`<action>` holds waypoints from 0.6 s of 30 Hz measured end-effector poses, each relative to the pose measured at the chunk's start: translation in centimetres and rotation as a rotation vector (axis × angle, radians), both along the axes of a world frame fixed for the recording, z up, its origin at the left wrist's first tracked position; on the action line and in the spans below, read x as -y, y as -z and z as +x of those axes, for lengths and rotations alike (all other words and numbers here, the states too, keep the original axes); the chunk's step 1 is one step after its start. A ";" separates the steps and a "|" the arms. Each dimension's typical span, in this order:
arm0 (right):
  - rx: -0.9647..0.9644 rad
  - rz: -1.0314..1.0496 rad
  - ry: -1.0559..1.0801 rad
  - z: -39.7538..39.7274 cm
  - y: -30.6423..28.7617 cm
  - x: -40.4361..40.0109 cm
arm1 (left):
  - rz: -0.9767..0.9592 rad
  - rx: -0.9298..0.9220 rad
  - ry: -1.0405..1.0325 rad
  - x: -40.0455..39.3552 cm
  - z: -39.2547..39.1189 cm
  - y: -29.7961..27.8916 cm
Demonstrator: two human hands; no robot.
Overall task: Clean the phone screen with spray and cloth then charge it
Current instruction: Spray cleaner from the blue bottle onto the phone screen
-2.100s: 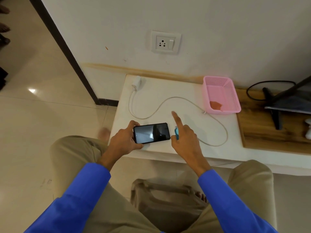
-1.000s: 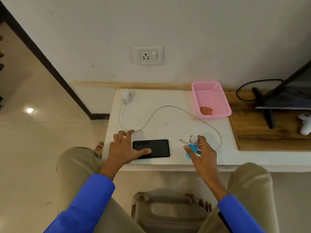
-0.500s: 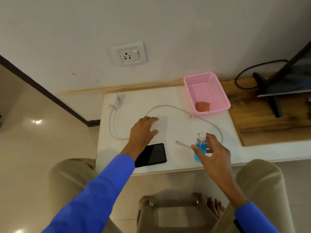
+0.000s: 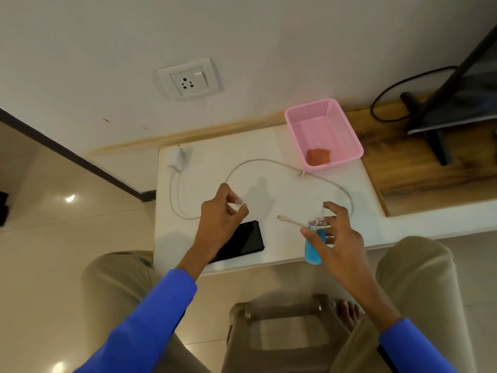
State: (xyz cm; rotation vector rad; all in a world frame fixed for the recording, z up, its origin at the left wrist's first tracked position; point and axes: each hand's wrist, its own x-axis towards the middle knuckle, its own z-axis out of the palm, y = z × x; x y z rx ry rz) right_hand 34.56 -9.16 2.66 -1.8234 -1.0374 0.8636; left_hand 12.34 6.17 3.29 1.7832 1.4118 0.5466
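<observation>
White tabletop at frame centre, black phone lying flat near its lower edge. Left hand raised above the phone, fingers loosely curled, holding nothing. Right hand, lower right of centre, spread around a blue spray bottle. White charger cable looping across to a plug. Pink basket upper right, orange cloth inside. Wall socket above.

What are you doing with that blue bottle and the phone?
A person sits at a white table. Their right hand is around a small spray bottle of blue liquid, fingers spread, so the grip looks loose. The left hand hovers, holding nothing, above a black phone lying flat. A charger cable lies unplugged, and an orange cloth sits in the pink basket.
</observation>
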 end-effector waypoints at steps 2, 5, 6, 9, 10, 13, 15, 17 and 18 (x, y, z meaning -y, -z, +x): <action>-0.009 0.027 -0.042 -0.8 -0.4 0.1 | -0.026 0.048 0.020 1.4 -1.4 -1.1; 0.020 0.040 -0.108 -2.3 -1.1 0.2 | -0.128 0.131 0.039 3.1 -3.5 -2.1; 0.038 0.047 -0.121 -3.0 -1.3 0.2 | -0.179 0.186 0.031 3.4 -4.0 -2.4; 0.115 0.082 -0.136 -5.2 -2.0 0.1 | -0.368 0.447 -0.085 3.9 -4.6 -3.2; 0.130 0.104 -0.148 -6.2 -2.3 0.1 | -0.413 0.518 -0.130 3.8 -4.7 -3.5; 0.180 0.174 -0.167 -8.5 -3.0 0.2 | -0.476 0.638 -0.166 3.7 -5.0 -4.1; 0.234 0.197 -0.179 -9.8 -3.5 0.3 | -0.517 0.683 -0.137 3.7 -5.1 -4.3; 0.285 0.207 -0.198 -10.7 -3.8 0.2 | -0.557 0.718 -0.090 3.9 -5.0 -4.6; 0.303 0.210 -0.205 -11.0 -4.0 0.1 | -0.572 0.738 -0.064 4.1 -5.0 -4.7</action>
